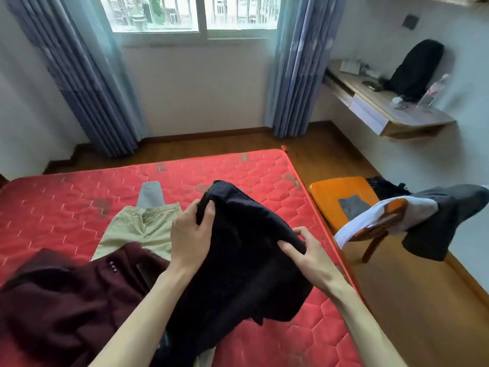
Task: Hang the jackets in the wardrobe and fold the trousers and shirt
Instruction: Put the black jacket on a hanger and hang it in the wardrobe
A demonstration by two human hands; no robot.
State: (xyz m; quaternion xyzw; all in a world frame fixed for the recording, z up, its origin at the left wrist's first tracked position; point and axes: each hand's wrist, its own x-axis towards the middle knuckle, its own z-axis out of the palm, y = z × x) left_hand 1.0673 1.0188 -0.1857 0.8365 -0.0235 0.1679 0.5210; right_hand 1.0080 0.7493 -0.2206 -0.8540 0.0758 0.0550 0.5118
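Both hands hold a dark navy zip-up jacket (pixel 246 250) above the red quilted mattress (pixel 66 207). The left hand (pixel 189 241) grips its zippered edge, thumb pressed over the fabric; the right hand (pixel 308 254) pinches a fold on the far side. A maroon woollen jacket (pixel 66 300) lies crumpled at the near left, partly over beige trousers (pixel 137 231) spread flat. Grey and white clothes (pixel 423 210) drape the orange wooden chair (pixel 336 192) beside the bed.
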